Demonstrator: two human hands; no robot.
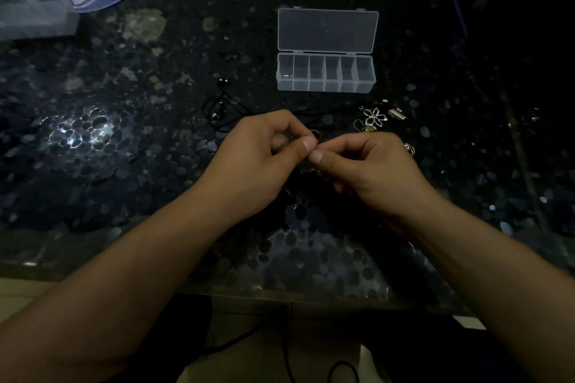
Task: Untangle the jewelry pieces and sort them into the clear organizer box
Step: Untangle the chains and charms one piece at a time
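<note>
1. L hand (264, 152) & R hand (367, 162) meet over worktop (140, 140), fingers curled, thumbs nearly touching, both pinching a small ring (315, 135) w/ tangled bits; exact piece too dim to tell.
2. Behind: black cord (222, 109) left, flower pendant (375, 116) right.
3. Far: clear box (325, 73), lid open, small item in leftmost slot.

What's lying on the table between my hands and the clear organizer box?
In the head view, a black cord with dark beads runs across the dark table between both hands and the organizer box.
</note>
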